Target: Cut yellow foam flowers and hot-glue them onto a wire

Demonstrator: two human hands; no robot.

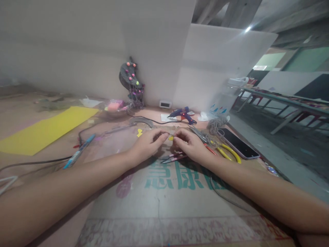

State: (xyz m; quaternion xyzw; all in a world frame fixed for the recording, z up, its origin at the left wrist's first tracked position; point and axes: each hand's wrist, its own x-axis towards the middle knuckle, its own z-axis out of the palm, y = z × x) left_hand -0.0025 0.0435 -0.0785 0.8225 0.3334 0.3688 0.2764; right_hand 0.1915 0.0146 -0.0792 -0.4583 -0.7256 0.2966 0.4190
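Note:
My right hand (189, 142) is closed in a pinch at a small yellow piece (171, 138), which shows beside its fingertips. Close by on the left, my left hand (150, 142) also pinches, thumb against forefinger. What it holds, if anything, is too small to make out. Both hands hover above small scissors (173, 158), whose blades point left on the printed cardboard (154, 202). A few yellow scraps (139, 132) lie beyond my left hand. To the right of my right hand are yellow-handled pliers (228, 152).
A blue glue gun (183, 115) rests at the back, left of a ball of grey cord (216, 126) and a phone (239, 143). A yellow sheet (48, 130) and a blue pen (79, 151) lie left. Behind stands a grey crescent decoration (131, 80) with coloured balls.

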